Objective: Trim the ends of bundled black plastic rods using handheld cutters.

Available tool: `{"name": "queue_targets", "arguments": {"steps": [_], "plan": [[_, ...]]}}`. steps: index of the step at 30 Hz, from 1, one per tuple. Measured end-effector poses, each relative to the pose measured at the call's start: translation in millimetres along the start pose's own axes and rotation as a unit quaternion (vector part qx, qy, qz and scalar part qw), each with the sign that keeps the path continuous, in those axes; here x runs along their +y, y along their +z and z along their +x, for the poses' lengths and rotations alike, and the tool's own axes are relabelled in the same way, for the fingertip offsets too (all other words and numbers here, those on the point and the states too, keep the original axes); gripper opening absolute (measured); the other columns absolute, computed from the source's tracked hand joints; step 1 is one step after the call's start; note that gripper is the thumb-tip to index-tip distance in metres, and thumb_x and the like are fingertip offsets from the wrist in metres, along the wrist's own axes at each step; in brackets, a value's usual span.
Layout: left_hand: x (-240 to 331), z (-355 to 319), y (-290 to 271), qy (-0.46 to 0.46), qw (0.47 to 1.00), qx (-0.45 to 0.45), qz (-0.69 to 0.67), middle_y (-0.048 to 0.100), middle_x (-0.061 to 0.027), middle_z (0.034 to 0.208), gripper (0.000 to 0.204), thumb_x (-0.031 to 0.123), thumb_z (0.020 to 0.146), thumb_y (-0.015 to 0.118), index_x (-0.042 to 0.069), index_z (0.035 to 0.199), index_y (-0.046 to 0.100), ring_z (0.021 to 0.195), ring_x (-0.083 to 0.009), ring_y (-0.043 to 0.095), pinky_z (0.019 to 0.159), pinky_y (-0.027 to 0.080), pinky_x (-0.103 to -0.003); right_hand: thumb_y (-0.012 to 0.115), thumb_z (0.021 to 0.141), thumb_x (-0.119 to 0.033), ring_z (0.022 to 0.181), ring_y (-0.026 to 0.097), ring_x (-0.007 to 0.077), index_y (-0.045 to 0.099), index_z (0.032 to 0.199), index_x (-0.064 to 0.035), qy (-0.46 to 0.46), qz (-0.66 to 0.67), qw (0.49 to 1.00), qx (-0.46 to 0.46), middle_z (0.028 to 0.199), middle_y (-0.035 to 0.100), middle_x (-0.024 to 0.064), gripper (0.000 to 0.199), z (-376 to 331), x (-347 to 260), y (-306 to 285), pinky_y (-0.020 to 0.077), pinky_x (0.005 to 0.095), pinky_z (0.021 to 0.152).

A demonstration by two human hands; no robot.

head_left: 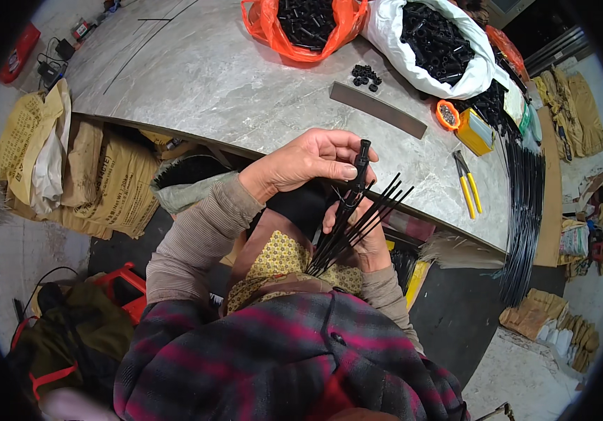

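Note:
My left hand [301, 163] pinches a black plastic tubular fitting [362, 156] between thumb and fingers, just off the near edge of the table. Below it, a bundle of thin black rods [336, 245] fans out, some running down toward my lap. My right hand [370, 238] is closed around the rods from the right side, and its fingers are partly hidden behind them. Another black piece with a clip-like part [355, 196] sits under the fitting, close to the rods. Whether the fitting is joined to a rod I cannot make out.
On the grey marbled table [196, 70] stand an orange bag [259, 31] and a white sack [385, 42] of black parts. A flat metal strip [378, 111], small black rings [366, 76], an orange cup [447, 114], yellow-handled pliers [468, 186] and long black rods [524, 210] lie about.

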State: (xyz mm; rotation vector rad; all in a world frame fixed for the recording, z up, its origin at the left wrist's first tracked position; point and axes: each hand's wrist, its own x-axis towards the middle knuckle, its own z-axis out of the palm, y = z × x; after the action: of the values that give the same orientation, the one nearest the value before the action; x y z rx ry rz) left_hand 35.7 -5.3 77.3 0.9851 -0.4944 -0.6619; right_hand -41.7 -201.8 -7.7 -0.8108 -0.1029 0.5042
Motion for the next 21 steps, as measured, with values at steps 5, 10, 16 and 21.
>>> {"name": "queue_targets", "arguments": {"steps": [5, 10, 16, 21], "plan": [[2.6, 0.8, 0.6, 0.005, 1.0, -0.009, 0.017, 0.069, -0.0153, 0.111, 0.038, 0.008, 0.09, 0.068, -0.002, 0.125, 0.056, 0.105, -0.0198, 0.067, 0.097, 0.051, -0.033, 0.065, 0.088, -0.016, 0.075, 0.068, 0.026, 0.052, 0.104, -0.0031, -0.016, 0.004, 1.0, -0.022, 0.085, 0.065, 0.0195, 0.024, 0.4, 5.3, -6.1, 0.0593, 0.0363, 0.069], [3.4, -0.7, 2.1, 0.013, 0.999, -0.03, 0.017, 0.069, -0.0137, 0.111, 0.038, 0.008, 0.09, 0.068, -0.001, 0.125, 0.057, 0.105, -0.0185, 0.066, 0.096, 0.051, -0.032, 0.064, 0.088, -0.014, 0.075, 0.068, 0.0265, 0.052, 0.107, -0.0019, -0.017, 0.001, 0.999, -0.034, 0.086, 0.065, 0.0196, 0.026, -0.2, 6.3, -8.8, 0.0593, 0.0369, 0.069], [-3.5, -6.5, 3.9, 0.002, 0.998, -0.022, 0.054, 0.068, -0.0099, 0.111, 0.037, 0.003, 0.09, 0.065, 0.0, 0.126, 0.057, 0.108, -0.0175, 0.064, 0.098, 0.049, -0.031, 0.064, 0.087, -0.016, 0.075, 0.068, 0.0262, 0.055, 0.111, 0.0013, 0.004, 0.012, 1.0, -0.014, 0.086, 0.066, 0.0175, 0.031, 0.2, 3.3, -4.9, 0.0595, 0.0366, 0.069], [-0.9, -4.6, 4.5, -0.004, 0.997, -0.041, 0.072, 0.067, -0.0086, 0.114, 0.036, 0.001, 0.091, 0.062, 0.0, 0.127, 0.057, 0.109, -0.0163, 0.062, 0.099, 0.048, -0.031, 0.067, 0.089, -0.022, 0.075, 0.068, 0.0254, 0.058, 0.114, 0.0013, -0.021, -0.016, 0.999, -0.035, 0.086, 0.067, 0.016, 0.035, -0.5, 4.9, -10.0, 0.0593, 0.0352, 0.069]]}}
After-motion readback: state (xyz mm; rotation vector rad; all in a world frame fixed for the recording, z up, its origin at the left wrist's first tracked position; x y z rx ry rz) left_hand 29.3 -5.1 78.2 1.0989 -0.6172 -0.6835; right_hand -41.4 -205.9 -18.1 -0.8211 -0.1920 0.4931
